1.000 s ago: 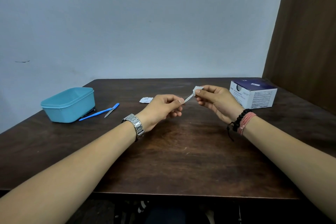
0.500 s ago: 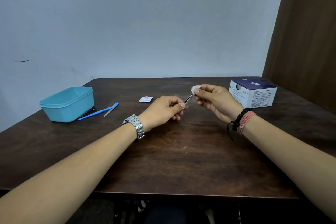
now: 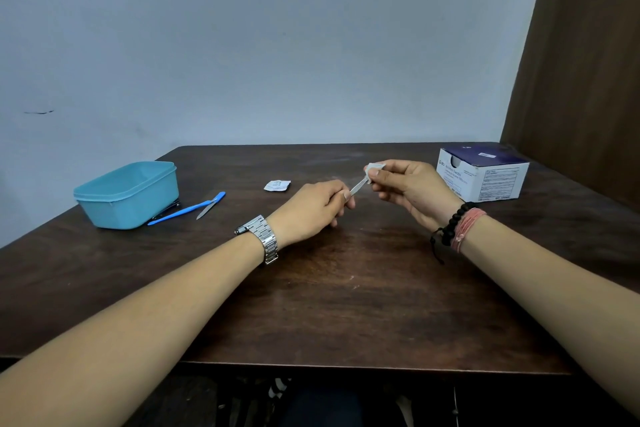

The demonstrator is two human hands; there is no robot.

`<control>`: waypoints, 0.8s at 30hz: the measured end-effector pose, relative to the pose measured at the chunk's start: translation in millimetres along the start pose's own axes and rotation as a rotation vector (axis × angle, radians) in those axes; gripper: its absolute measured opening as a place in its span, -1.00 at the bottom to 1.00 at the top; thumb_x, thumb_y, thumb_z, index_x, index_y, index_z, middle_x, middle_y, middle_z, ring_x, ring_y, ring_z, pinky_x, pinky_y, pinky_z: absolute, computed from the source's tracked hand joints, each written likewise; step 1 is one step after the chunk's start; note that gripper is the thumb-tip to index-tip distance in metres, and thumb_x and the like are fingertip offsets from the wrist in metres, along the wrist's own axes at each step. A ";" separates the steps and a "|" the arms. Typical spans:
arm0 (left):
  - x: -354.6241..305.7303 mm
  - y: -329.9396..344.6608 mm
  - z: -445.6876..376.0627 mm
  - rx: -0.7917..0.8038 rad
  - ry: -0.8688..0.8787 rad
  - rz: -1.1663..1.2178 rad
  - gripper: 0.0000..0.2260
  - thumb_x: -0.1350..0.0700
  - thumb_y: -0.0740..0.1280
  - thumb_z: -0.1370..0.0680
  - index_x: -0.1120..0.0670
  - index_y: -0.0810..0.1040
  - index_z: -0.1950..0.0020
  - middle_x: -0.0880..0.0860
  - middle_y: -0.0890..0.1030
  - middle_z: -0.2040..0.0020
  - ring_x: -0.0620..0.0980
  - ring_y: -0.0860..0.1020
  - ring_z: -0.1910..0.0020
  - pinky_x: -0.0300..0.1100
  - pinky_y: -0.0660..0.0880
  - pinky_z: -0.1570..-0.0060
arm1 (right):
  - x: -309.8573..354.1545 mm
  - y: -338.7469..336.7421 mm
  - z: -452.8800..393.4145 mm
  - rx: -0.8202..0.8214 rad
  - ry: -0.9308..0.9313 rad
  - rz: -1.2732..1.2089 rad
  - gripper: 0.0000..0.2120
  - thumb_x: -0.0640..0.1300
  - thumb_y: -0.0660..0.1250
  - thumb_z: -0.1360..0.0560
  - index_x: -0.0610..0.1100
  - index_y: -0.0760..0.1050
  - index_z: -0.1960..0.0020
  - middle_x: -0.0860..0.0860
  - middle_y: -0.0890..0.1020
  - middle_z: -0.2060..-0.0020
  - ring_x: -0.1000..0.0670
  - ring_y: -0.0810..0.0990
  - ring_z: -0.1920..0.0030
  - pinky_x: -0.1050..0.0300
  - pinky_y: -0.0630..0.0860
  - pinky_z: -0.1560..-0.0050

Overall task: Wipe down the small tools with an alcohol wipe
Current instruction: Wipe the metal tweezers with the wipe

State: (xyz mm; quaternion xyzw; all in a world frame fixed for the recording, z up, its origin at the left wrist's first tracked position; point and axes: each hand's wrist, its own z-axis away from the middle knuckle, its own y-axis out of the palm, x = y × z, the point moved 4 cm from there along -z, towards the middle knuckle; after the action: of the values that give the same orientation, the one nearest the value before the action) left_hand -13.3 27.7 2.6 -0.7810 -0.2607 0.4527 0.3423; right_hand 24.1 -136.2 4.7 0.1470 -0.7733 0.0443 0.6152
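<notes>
Over the dark table (image 3: 346, 305) my left hand (image 3: 311, 206) gripped the metal file (image 3: 357, 187); my right hand (image 3: 407, 184) pinched the wipe (image 3: 373, 168) around its tip; wiping was underway; next, I judged, draw along the blade.

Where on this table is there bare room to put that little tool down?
The widest bare patch of table is at the near edge, between the two forearms. Another lies between the torn wrapper and the swab box, behind the hands. Beside the teal container it is crowded with the blue-handled tool.

light: soft, even, dim | shadows: faint | focus: sharp | edges: wide-angle bowing
</notes>
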 end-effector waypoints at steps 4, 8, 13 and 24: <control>-0.8 -0.5 0.3 -0.002 -0.008 -0.012 -0.77 0.09 0.11 -0.67 -0.01 0.52 0.08 -0.10 0.52 0.28 -0.14 0.55 0.36 -0.32 0.46 0.23 | 1.7 -4.0 -1.9 -0.030 -0.008 -0.022 -0.95 -0.27 0.39 -0.49 -0.20 0.62 0.07 0.03 0.63 0.31 0.13 0.55 0.31 0.34 0.52 0.27; -0.7 0.8 2.5 -0.001 -0.004 -0.032 -0.78 0.11 0.12 -0.66 0.02 0.54 0.05 -0.11 0.54 0.28 -0.17 0.54 0.36 -0.40 0.43 0.26 | -4.8 -0.3 -2.1 0.026 0.030 0.026 -0.90 -0.29 0.40 -0.47 -0.29 0.60 0.03 0.03 0.62 0.36 0.13 0.56 0.32 0.33 0.52 0.29; -3.2 0.5 2.2 -0.002 -0.003 -0.029 -0.77 0.12 0.12 -0.66 0.09 0.56 0.00 -0.10 0.56 0.24 -0.15 0.54 0.35 -0.42 0.42 0.28 | -7.9 6.4 0.9 0.086 0.046 0.106 -0.85 -0.28 0.41 -0.46 -0.33 0.60 0.00 -0.02 0.60 0.32 0.14 0.55 0.32 0.34 0.52 0.27; -4.9 0.3 3.3 -0.005 0.005 -0.034 -0.78 0.11 0.13 -0.66 0.07 0.55 0.04 -0.10 0.57 0.25 -0.14 0.55 0.34 -0.37 0.44 0.26 | -10.7 8.2 0.1 0.093 0.032 0.140 -0.93 -0.29 0.42 -0.45 -0.26 0.61 0.06 -0.04 0.62 0.29 0.12 0.55 0.31 0.33 0.52 0.28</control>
State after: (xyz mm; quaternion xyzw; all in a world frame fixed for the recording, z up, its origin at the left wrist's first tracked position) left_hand -18.5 25.0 3.8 -0.7785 -0.2744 0.4439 0.3486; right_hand 23.8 -126.6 -4.7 0.1204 -0.7688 0.1255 0.6154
